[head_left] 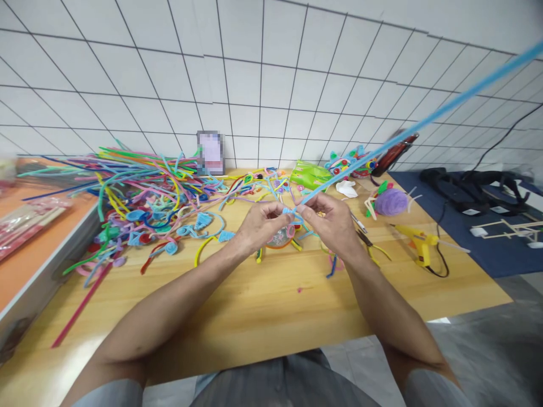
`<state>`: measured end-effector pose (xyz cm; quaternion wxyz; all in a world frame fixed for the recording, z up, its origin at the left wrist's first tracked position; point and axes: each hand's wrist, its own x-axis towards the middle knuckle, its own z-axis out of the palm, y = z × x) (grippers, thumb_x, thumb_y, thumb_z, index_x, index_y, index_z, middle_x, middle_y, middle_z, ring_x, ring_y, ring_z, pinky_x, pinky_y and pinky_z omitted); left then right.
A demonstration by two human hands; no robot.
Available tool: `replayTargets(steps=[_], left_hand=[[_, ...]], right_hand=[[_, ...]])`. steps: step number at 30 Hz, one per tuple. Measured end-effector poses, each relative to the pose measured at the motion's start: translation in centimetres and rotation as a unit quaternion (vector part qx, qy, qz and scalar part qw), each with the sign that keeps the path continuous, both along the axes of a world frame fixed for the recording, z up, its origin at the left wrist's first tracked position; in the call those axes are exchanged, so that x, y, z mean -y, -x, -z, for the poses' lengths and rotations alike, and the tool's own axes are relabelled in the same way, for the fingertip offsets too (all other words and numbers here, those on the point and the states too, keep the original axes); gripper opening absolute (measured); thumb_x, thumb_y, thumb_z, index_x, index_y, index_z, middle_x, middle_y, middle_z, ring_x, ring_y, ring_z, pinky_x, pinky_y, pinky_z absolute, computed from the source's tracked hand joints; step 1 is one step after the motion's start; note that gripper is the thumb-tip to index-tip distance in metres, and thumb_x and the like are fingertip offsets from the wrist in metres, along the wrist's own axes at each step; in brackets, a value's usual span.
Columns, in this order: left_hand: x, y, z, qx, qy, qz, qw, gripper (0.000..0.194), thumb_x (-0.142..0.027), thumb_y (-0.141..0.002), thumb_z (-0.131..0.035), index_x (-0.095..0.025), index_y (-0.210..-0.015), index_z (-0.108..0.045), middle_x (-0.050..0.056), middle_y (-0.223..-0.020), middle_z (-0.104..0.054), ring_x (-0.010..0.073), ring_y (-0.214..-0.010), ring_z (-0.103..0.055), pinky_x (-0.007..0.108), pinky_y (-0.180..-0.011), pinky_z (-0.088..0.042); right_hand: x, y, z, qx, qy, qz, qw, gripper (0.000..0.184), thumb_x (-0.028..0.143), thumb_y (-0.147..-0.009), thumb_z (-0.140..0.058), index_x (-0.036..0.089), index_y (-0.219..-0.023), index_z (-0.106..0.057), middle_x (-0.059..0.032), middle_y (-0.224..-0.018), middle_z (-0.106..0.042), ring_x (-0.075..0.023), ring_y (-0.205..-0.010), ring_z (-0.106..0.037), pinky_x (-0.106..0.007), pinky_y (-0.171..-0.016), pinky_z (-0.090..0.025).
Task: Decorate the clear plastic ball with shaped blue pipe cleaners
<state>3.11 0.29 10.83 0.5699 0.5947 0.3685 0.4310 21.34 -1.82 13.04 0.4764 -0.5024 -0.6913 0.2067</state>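
A long blue pipe cleaner runs from between my hands up to the top right corner of the head view. My left hand pinches its lower end, which looks bent or coiled at the fingertips. Close beside it, my right hand grips the same strand between thumb and fingers. Below the hands on the table lies a round clear piece with an orange rim, partly hidden by my fingers. Light-blue coiled pipe-cleaner shapes lie to the left of my left hand.
A heap of coloured pipe cleaners covers the back left of the wooden table. To the right are a yellow glue gun with its cord, a purple fuzzy ball and a green packet. A phone-like object leans against the tiled wall.
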Motion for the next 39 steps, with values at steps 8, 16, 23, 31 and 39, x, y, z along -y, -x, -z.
replayTargets(steps=[8,16,23,31,39], left_hand=[[-0.1,0.0,0.0,0.043,0.067,-0.054,0.995,0.04,-0.047,-0.061,-0.091,-0.017,-0.065,-0.066,-0.004,-0.058,-0.057,0.0081,-0.052,-0.045,0.024,-0.052,-0.033],[-0.2,-0.3,0.4,0.141,0.074,-0.083,0.984,0.032,-0.041,-0.065,-0.091,-0.016,-0.074,-0.074,-0.002,-0.066,-0.065,0.008,-0.054,-0.052,0.023,-0.055,-0.041],[-0.2,-0.1,-0.3,0.209,0.109,-0.008,0.972,0.043,-0.044,-0.059,-0.098,-0.014,-0.081,-0.075,0.001,-0.074,-0.072,0.012,-0.066,-0.066,0.024,-0.063,-0.054],[0.1,0.1,-0.9,0.208,0.1,0.023,0.973,0.046,-0.05,-0.062,-0.097,-0.014,-0.08,-0.076,0.003,-0.077,-0.074,0.0137,-0.07,-0.069,0.027,-0.071,-0.06],[0.0,0.2,-0.5,0.176,0.094,-0.002,0.98,0.041,-0.05,-0.066,-0.095,-0.014,-0.079,-0.078,0.003,-0.078,-0.073,0.0122,-0.07,-0.065,0.024,-0.068,-0.055]], right_hand=[[0.6,0.5,0.8,0.067,-0.095,-0.002,0.993,0.013,0.03,-0.096,-0.066,0.027,-0.094,-0.078,-0.0024,-0.092,-0.082,-0.0229,-0.085,-0.074,-0.04,-0.081,-0.058],[0.3,0.5,3.1,0.105,-0.26,-0.008,0.96,0.017,0.025,-0.099,-0.068,0.031,-0.111,-0.078,-0.0055,-0.114,-0.082,-0.0257,-0.107,-0.076,-0.05,-0.1,-0.059],[0.2,0.4,4.0,0.091,-0.299,0.002,0.95,0.025,0.02,-0.098,-0.071,0.033,-0.118,-0.078,-0.0077,-0.13,-0.076,-0.0254,-0.11,-0.072,-0.045,-0.086,-0.062],[0.2,0.1,4.4,0.093,-0.306,0.01,0.947,0.027,0.021,-0.097,-0.072,0.033,-0.12,-0.079,-0.0084,-0.131,-0.074,-0.0253,-0.107,-0.073,-0.044,-0.085,-0.064],[0.1,0.2,4.6,0.1,-0.304,0.009,0.947,0.027,0.02,-0.096,-0.071,0.034,-0.117,-0.079,-0.0081,-0.132,-0.072,-0.0263,-0.11,-0.072,-0.045,-0.084,-0.064]])
